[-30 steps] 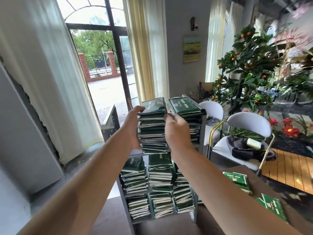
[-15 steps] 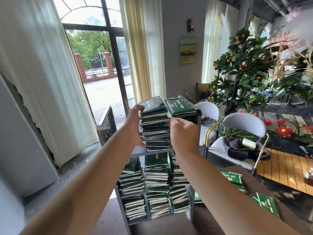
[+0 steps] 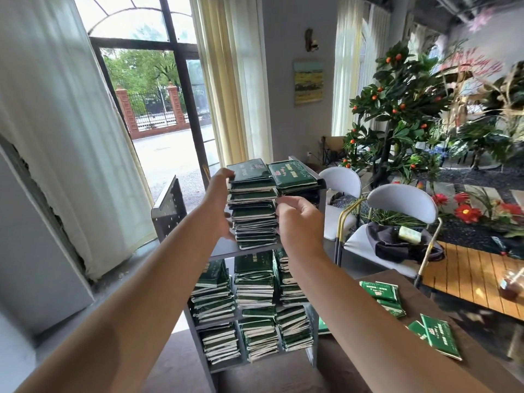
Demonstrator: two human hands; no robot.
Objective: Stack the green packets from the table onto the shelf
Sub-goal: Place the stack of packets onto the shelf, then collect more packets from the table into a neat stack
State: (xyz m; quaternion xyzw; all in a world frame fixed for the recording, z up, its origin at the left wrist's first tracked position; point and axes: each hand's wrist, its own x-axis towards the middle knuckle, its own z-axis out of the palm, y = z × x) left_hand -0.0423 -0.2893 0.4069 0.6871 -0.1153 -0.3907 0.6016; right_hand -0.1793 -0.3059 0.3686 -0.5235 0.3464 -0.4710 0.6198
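A tall stack of green packets stands on the top board of the grey shelf, close against a second, shorter stack on its right. My left hand holds the tall stack's left side, fingers over its upper edge. My right hand has curled fingers against the stack's right side at mid height. Several more stacks fill the lower shelves. Loose green packets lie on the brown table at the lower right, with others nearer me.
Two white chairs stand right of the shelf, the nearer one carrying a dark bag. An orange-fruited plant and red flowers fill the right. A glass door and white curtains are on the left.
The stack has come down to rest on the top board. My right hand has slid back, so only its curled fingers meet the stack's side. The left hand stays on the left side.
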